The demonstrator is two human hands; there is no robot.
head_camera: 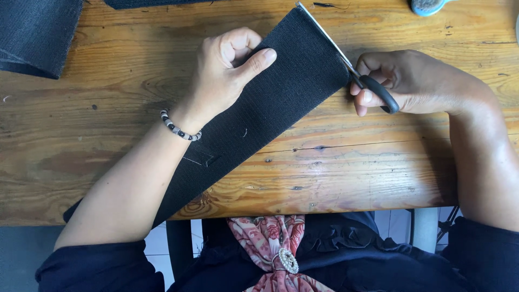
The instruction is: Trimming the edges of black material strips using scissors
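on a worn wooden table (378, 173), the left hand (227, 70) pinches a black elastic band (270, 108); at the band's far end, the right hand (405, 81) grips black-handled scissors (357, 75), blades nearly closed

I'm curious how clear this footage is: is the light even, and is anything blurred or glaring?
Head view: soft, even daylight, with only faint shadows under the left hand and right hand; the black fabric strip keeps its weave sharp; the scissors blade shines pale; the wooden table shows mild sheen, with no blur.

bare wood (351, 162) near edge, black band (270, 103) crossing centre
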